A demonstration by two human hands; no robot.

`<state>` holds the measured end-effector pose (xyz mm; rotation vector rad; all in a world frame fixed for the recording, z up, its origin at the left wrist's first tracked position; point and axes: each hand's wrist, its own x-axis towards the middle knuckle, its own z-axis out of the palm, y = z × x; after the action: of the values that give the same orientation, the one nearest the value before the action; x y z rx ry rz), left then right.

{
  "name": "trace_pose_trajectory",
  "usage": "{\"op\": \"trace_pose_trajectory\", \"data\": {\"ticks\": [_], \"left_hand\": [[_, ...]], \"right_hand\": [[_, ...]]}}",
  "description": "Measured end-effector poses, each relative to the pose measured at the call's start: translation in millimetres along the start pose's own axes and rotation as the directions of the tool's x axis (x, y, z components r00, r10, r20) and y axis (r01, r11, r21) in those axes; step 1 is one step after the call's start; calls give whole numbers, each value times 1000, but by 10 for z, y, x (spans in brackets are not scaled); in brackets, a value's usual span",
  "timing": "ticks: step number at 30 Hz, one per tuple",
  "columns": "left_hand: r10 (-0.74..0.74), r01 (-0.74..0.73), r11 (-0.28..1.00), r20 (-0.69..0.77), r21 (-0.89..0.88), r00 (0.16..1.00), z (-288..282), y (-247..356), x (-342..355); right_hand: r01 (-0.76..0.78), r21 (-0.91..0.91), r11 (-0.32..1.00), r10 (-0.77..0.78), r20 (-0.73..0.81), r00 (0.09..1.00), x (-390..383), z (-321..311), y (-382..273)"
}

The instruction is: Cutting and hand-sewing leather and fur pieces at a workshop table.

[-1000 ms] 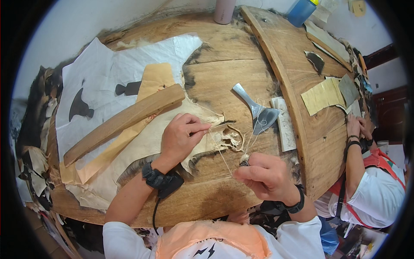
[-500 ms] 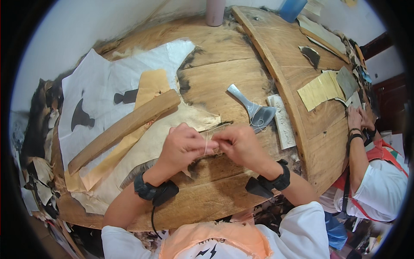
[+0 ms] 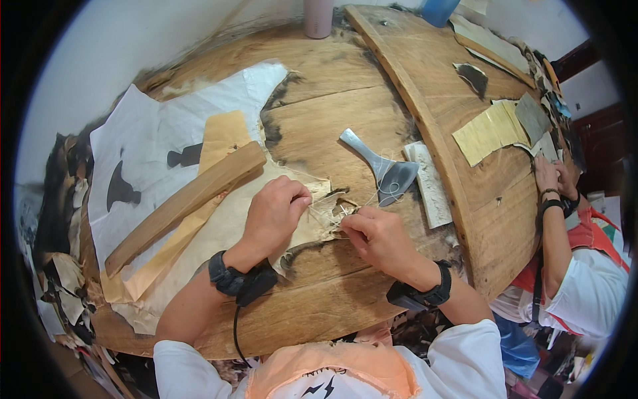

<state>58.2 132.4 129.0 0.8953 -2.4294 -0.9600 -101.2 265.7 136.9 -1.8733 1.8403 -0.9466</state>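
Note:
Over the end of a pale fur hide [image 3: 247,221], my left hand [image 3: 278,211] is closed with fingertips pinched at the left of a loose tangle of pale thread [image 3: 324,211]. My right hand [image 3: 380,238] pinches at the tangle's right side, by a dark-edged gap in the hide. Strands run between both hands, though the exact ends in the fingertips are too fine to make out. Beyond my right hand lies a metal fan-shaped blade [image 3: 397,181] with a narrow handle, a strand of thread across it. A whitish block [image 3: 428,186] lies beside it.
A wooden bar [image 3: 186,209] presses on tan paper [image 3: 222,133] and a white sheet [image 3: 163,126] at left. A long wooden strip [image 3: 425,120] divides the table. Farther off stand a pink cylinder [image 3: 318,18] and a blue container [image 3: 438,12]. A co-worker's hands [image 3: 555,178] work at right.
My hands were close together, with thread around my left fingers. They have moved apart, and the thread now spreads loosely between them over the hide's edge.

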Motion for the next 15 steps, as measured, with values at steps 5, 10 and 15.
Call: {"op": "trace_pose_trajectory", "data": {"ticks": [5,10,15], "left_hand": [[-22,21,999,30,33,999,36,-12,-2],[-8,7,999,13,49,1000,28,-20,9],[-60,55,985,-27,-166,998,-162,28,-75]], "right_hand": [[22,27,999,-22,-14,1000,52,-159,-117],[85,552,829,-280,280,918,2,-612,-418],[138,379,915,-224,193,955,193,-383,-368]]}}
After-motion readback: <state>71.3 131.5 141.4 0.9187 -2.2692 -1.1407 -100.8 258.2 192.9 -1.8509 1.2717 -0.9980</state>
